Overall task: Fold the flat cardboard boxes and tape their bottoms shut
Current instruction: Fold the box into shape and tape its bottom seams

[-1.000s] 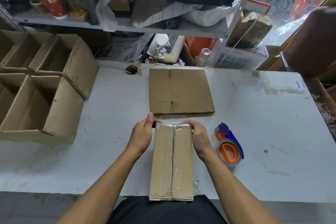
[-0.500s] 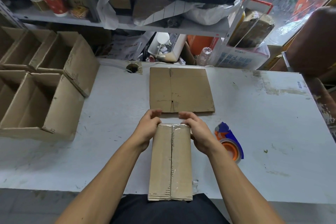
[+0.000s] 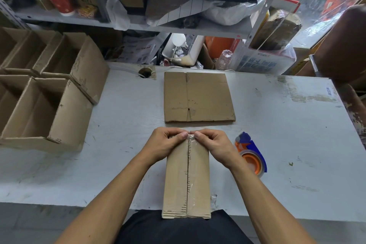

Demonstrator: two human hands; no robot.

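Pressing tape over the far edge of the folded cardboard box (image 3: 187, 174) at lower centre, the left hand (image 3: 164, 143) and right hand (image 3: 213, 144) are curling fingertips onto it; light, stiff, best held by its side walls.

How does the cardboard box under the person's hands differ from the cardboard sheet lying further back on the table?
The box in the hands is folded up with clear tape along its centre seam; the flat cardboard is unfolded and shows no tape. The left hand and right hand press on the box; the flat cardboard lies untouched. Both are plain brown corrugated cardboard.
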